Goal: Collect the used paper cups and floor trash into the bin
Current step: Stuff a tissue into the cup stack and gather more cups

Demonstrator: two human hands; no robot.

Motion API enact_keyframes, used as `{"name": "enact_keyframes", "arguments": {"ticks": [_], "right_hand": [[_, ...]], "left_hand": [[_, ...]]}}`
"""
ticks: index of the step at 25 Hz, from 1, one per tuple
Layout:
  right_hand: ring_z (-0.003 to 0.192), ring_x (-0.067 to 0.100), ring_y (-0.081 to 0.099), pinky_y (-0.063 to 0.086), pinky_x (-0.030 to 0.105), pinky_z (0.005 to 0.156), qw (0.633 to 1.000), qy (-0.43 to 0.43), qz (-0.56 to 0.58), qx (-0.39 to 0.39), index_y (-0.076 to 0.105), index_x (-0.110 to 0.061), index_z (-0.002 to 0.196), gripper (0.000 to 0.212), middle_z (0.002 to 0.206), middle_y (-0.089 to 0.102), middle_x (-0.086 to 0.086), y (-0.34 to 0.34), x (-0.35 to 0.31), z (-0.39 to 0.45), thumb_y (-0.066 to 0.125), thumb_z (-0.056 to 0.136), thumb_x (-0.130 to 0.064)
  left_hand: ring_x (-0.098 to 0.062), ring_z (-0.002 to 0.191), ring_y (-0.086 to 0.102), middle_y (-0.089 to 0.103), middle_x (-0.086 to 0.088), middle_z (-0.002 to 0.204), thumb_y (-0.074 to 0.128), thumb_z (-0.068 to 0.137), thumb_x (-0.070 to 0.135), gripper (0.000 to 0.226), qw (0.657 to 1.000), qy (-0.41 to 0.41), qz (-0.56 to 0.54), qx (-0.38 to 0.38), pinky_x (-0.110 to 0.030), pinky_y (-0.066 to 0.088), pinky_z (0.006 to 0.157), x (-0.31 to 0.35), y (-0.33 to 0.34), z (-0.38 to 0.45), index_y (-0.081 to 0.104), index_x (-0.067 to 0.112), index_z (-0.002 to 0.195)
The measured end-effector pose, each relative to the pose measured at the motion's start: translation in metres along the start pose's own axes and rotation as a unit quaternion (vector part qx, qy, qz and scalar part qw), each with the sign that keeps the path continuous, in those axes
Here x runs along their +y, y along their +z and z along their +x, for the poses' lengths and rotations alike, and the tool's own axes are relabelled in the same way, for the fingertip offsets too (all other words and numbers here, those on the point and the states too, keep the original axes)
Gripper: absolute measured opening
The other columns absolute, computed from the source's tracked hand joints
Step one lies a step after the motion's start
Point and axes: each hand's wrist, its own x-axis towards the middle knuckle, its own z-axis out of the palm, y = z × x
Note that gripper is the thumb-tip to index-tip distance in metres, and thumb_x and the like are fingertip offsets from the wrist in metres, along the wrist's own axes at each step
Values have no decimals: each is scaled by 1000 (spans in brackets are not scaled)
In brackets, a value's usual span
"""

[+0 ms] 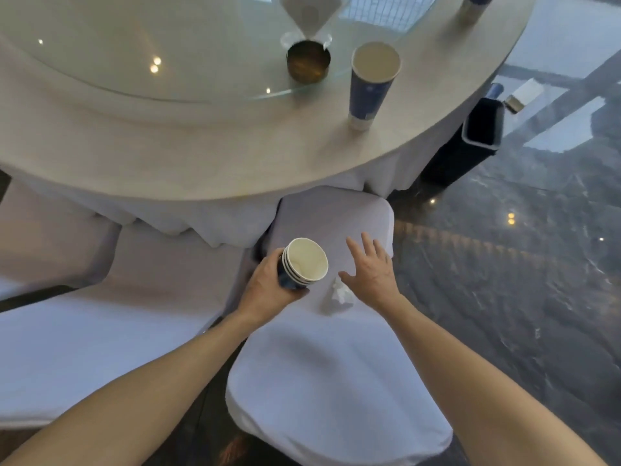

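Observation:
My left hand (265,289) grips a stack of nested blue paper cups (302,264) over a white-covered chair seat (336,364). My right hand (371,269) hovers open, fingers spread, just above a crumpled white tissue (340,294) lying on that seat. One tall blue paper cup (371,85) stands upright near the edge of the round table (201,156). Another blue cup (473,6) is cut off at the top right of the table. A dark bin (477,129) stands on the floor beyond the table's right side.
A brass-coloured round holder (307,63) with a folded white napkin sits on the glass turntable (134,45). More white-covered chairs (84,331) stand to my left. A small white and metallic item (522,94) lies on the glossy dark marble floor (521,280) past the bin.

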Motion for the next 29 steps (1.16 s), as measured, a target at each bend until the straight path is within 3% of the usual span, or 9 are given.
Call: {"name": "enact_keyframes", "arguments": {"ticks": [6,9,13,15,16,18,20,24,29], "right_hand": [[155,40,10,20,57,123,997,9,-17,-71,18,-31,159,80,171,9,9,109,24,66,63,96,-49],[155,42,2,23,65,117,992,25,-20,-125,14,-33,159,88,170,0,8,161,32,83,68,91,-47],[154,44,-7,28,71,109,977,58,-32,-202,5,-40,158,99,168,-18,11,215,44,91,74,87,-39],[151,47,5,39,65,103,976,69,-40,-202,11,-37,156,92,166,-8,16,234,47,86,72,88,-26],[144,48,19,47,58,95,980,60,-40,-184,19,-31,153,84,160,6,19,238,47,84,68,88,-14],[121,41,42,50,44,72,987,29,-24,-155,40,-14,137,58,134,35,18,235,45,83,53,84,5],[105,38,51,41,38,65,989,2,-1,-150,51,-3,116,34,115,46,15,225,42,78,45,85,9],[92,35,58,53,40,74,992,40,60,-105,58,-3,112,26,112,55,13,173,30,68,45,90,4],[87,28,63,55,41,73,976,121,177,-47,58,-17,108,19,106,62,3,67,2,57,45,94,-15]], "left_hand": [[-16,125,59,63,9,133,95,63,34,83,1000,-22,-14,-9,-37,51,102,-63,48,47,53,28,134],[-19,129,57,63,10,135,91,58,45,88,999,-41,-6,-10,-42,52,104,-93,62,63,52,32,136],[-16,125,58,63,7,133,95,63,29,84,999,-49,-4,-8,-33,50,102,-121,74,70,54,25,135],[-15,125,58,63,8,133,95,64,29,83,999,-53,-1,-13,-29,48,100,-130,77,70,53,25,135],[-16,125,58,63,8,133,95,64,29,83,998,-56,0,-17,-30,49,101,-132,76,69,53,26,135],[-16,126,58,62,8,134,95,64,29,84,998,-62,1,-24,-34,50,102,-132,75,67,52,27,137],[-14,126,58,62,8,135,95,66,28,85,998,-62,-1,-32,-30,49,102,-125,72,62,52,26,138],[-12,126,56,60,9,137,95,68,27,83,997,-61,6,-49,-26,46,100,-93,55,47,51,26,140],[-14,125,58,61,10,132,91,60,43,85,996,-29,26,-75,-44,53,104,-32,33,35,50,36,135]]}}
